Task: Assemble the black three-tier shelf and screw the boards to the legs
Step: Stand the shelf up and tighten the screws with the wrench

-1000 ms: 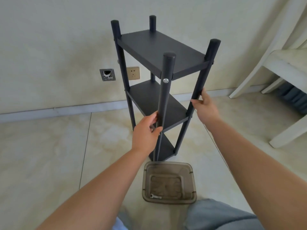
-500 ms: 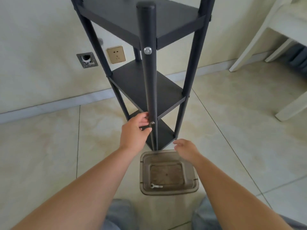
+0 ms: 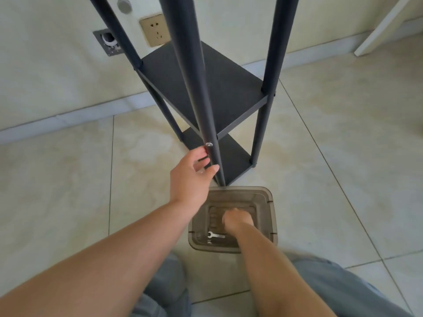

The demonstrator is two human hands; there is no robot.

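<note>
The black shelf [image 3: 206, 88] stands upright on the tiled floor [image 3: 68, 179] close to a pale wall, with its middle board and bottom board [image 3: 231, 156] in view and its top out of frame. The left hand [image 3: 194, 172] grips the near front leg [image 3: 201, 99], fingers and thumb curled around it just below a silver screw head [image 3: 208, 144] set in the leg at the level of the middle board. Right in front of that leg's foot sits a translucent brown plastic bin [image 3: 270, 216]. The right hand [image 3: 237, 219] reaches down inside it, blurred, so I cannot tell whether its fingers hold anything. A small silver wrench [image 3: 215, 235] lies on the bin's bottom just left of that hand. On the wall are a beige power outlet [image 3: 155, 30] and a grey metal plate [image 3: 107, 43]; no writing or brand can be read anywhere
</note>
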